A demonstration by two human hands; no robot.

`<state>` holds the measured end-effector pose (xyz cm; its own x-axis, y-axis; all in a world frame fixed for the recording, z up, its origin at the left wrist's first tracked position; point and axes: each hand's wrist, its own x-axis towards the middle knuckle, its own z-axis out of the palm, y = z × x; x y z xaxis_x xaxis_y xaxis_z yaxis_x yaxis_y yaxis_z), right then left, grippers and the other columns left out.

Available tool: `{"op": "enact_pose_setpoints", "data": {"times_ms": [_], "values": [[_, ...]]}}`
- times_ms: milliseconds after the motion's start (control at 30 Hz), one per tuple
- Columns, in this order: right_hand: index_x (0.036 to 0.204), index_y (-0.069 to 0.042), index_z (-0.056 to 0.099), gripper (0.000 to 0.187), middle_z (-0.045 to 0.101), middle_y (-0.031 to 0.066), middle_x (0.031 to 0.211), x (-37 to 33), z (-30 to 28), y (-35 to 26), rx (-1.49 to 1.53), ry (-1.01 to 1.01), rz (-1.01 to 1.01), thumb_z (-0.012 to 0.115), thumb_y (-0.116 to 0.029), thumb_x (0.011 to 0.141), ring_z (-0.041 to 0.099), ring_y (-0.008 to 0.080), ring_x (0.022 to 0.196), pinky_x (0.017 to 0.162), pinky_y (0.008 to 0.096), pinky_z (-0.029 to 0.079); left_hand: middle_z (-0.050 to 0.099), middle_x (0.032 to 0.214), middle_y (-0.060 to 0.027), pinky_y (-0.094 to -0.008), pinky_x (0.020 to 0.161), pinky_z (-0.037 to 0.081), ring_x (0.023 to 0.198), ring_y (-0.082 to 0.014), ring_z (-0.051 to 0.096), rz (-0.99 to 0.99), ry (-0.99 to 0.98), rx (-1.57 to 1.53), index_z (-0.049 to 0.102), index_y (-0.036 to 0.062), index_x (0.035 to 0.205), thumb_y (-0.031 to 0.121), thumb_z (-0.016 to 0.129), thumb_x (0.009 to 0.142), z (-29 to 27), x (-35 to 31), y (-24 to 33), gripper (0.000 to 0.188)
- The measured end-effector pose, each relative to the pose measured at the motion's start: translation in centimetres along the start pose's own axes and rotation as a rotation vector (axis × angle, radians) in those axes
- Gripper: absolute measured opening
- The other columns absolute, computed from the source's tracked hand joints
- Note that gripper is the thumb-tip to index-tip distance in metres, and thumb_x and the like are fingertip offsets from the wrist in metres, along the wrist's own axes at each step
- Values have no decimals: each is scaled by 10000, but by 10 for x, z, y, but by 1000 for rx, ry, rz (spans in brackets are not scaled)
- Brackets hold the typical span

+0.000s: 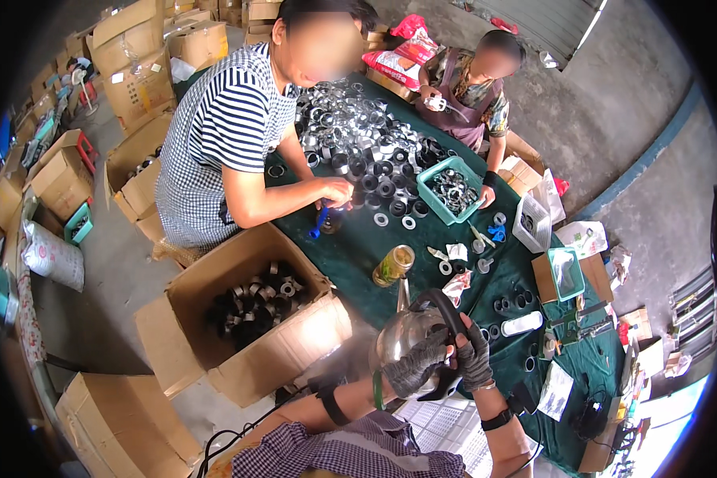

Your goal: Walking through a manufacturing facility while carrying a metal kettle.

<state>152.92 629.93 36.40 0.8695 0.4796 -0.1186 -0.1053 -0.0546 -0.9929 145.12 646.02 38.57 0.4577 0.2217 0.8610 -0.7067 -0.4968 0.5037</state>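
A shiny metal kettle (400, 336) with a black handle is held close in front of me, its spout pointing away toward a yellowish glass jar (394, 264) on the green table. My right hand (476, 360), in a grey fingerless glove, is wrapped around the lower part of the handle. Beside it, my left hand (417, 366), gloved the same way, has its fingers closed against the kettle near the handle. The spout tip overlaps the jar's base in view; whether they touch I cannot tell.
A large open carton (239, 311) of black and silver rings stands left. Rings heap (358, 135) on the green-covered table (319, 255). One co-worker (223, 135) leans in at left; another (474, 95) sits across by a teal basket (452, 191). Small tools and parts lie at right.
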Motion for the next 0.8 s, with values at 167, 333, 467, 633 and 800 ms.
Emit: {"op": "enact_pose_setpoints", "data": {"times_ms": [167, 333, 467, 633, 800], "values": [[1323, -91, 415, 520, 507, -10, 652, -13, 2, 5, -41, -2, 1, 602, -289, 880, 456, 60, 461, 387, 200, 362, 599, 1011, -118, -271, 683, 517, 824, -165, 611, -1006, 184, -1335, 478, -68, 1142, 54, 640, 815, 15, -36, 12, 385], [1312, -79, 428, 515, 537, -5, 711, -25, 7, 6, -45, -19, 15, 597, -298, 878, 457, 57, 465, 400, 198, 367, 575, 896, -25, -227, 654, 470, 776, -110, 561, -1100, 168, -1357, 524, 43, 1101, 138, 665, 814, 2, -27, 31, 334], [1307, -63, 430, 495, 584, 4, 778, -30, 12, 10, -46, -43, 10, 580, -274, 885, 464, 58, 458, 400, 196, 376, 567, 881, -17, -227, 665, 475, 780, -105, 557, -1172, 195, -1436, 534, 60, 1074, 132, 663, 820, 4, -47, 30, 293], [1317, -98, 423, 522, 520, -15, 723, -33, 15, 16, -49, -53, -14, 612, -295, 873, 463, 56, 483, 405, 199, 373, 562, 877, -11, -228, 675, 478, 785, -107, 555, -1161, 226, -1447, 539, 71, 1056, 122, 663, 818, -6, -41, 44, 273], [1319, -97, 425, 527, 530, -12, 756, -38, 26, 13, -91, -80, -77, 616, -292, 868, 469, 54, 500, 409, 199, 375, 563, 879, -11, -232, 686, 477, 794, -106, 554, -1153, 240, -1463, 541, 73, 1049, 122, 661, 819, -16, -46, 49, 265]]}}
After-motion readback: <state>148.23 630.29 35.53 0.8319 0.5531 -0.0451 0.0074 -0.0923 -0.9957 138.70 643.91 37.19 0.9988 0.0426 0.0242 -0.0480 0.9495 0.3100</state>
